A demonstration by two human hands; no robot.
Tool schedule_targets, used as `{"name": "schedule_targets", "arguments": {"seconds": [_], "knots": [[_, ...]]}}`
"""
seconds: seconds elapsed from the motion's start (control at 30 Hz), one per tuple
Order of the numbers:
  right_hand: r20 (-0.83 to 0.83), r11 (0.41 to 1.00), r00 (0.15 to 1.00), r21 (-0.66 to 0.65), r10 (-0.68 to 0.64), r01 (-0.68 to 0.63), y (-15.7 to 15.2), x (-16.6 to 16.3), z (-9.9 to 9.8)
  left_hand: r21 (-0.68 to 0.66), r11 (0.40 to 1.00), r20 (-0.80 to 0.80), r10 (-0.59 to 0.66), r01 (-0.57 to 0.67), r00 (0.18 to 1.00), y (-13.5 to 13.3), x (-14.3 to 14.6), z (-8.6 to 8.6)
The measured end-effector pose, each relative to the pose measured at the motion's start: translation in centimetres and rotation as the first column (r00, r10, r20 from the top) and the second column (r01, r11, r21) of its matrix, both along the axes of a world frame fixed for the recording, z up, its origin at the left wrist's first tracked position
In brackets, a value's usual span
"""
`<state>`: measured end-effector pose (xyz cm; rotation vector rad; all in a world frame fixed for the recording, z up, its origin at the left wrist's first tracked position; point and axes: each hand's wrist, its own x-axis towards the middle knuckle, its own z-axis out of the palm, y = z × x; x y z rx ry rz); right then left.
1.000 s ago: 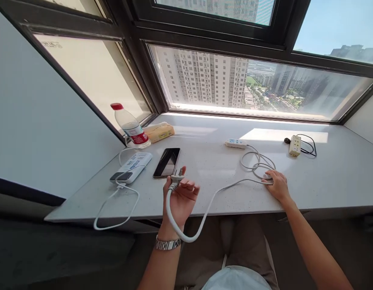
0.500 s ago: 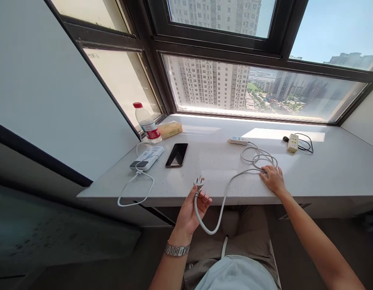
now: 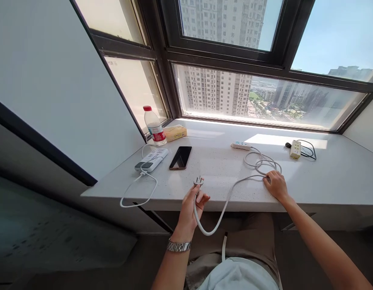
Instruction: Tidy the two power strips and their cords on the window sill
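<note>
A: What colours are on the sill [image 3: 325, 181]?
B: It's pale grey with fine dark speckles. The cord [image 3: 228, 195] is light grey, and so is its plug [image 3: 199, 181]. The strip [image 3: 242, 145] at its far end is white with small blue marks.
A: And to the left?
B: A phone [image 3: 181, 157] with a glossy black face. The power bank [image 3: 151, 160] is white with blue print and a black end, and its cable [image 3: 138, 193] is white. The bottle [image 3: 154, 126] is clear, with a red cap and a red-and-white label. The packet [image 3: 175, 132] is yellow.
A: On the right?
B: A cream socket [image 3: 295, 149] with a black lead [image 3: 309, 151]. The watch [image 3: 178, 245] is silver. The window frame [image 3: 228, 60] is black.
</note>
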<state>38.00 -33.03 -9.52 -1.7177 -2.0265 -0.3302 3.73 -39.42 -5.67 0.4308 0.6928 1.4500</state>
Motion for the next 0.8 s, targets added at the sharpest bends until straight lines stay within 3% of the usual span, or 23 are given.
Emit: {"name": "schedule_targets", "arguments": {"seconds": [0.13,0.33,0.57,0.8], "knots": [[0.008,0.999,1.0,0.03,0.011,-0.012,0.1,-0.2,-0.2,0.052,0.999,-0.233,-0.003,0.016,0.972,2.5,0.0,0.2],[-0.006,1.0,1.0,0.015,0.003,-0.003,0.2,-0.6,-0.6,0.068,0.997,-0.53,0.003,0.039,0.848,4.6,0.0,0.1],[-0.02,1.0,1.0,0.021,-0.02,0.021,0.0,-0.9,-0.5,0.053,0.998,-0.676,0.027,0.012,0.737,4.8,0.2,-0.9],[-0.069,0.997,0.995,0.035,0.07,-0.068,-0.1,-0.9,-0.4,-0.029,0.994,-0.783,-0.089,0.107,0.615,6.0,-0.4,-1.4]]}}
